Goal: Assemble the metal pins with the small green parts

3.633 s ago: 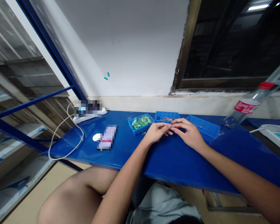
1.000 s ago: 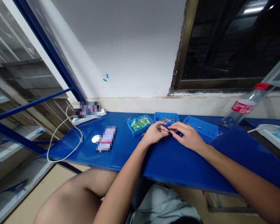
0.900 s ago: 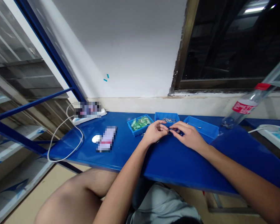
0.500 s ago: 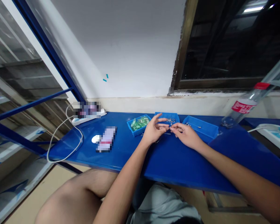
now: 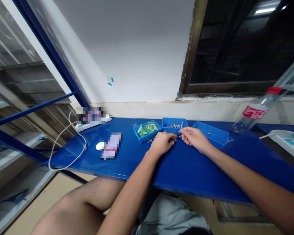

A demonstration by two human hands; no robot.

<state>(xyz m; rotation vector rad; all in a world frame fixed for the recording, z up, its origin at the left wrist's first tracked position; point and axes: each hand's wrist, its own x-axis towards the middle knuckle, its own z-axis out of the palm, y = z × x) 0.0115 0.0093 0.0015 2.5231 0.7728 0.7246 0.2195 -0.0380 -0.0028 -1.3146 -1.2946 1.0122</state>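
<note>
My left hand (image 5: 163, 143) rests curled on the blue tabletop (image 5: 193, 173), its fingertips over thin metal pins (image 5: 173, 140) lying loose in front of the trays. I cannot tell whether it grips one. My right hand (image 5: 194, 137) pinches a thin metal pin (image 5: 181, 125) that stands upright between its fingertips, close to the middle blue tray (image 5: 173, 120). That tray holds a heap of similar pins (image 5: 175, 125). To its left sits a blue tray (image 5: 147, 137) of green parts (image 5: 147, 130). A third blue tray (image 5: 217, 138) lies beyond my right hand.
A white mouse (image 5: 100, 146) and a pixelated flat item (image 5: 111, 146) lie left on the table, with a power strip (image 5: 90, 119) and white cable (image 5: 63, 153) behind. A plastic bottle (image 5: 256, 111) with a red label stands at the far right.
My left hand has dropped from raised, spread fingers to a curl on the table. My hands have moved apart, and my right hand now lifts a pin upright.
</note>
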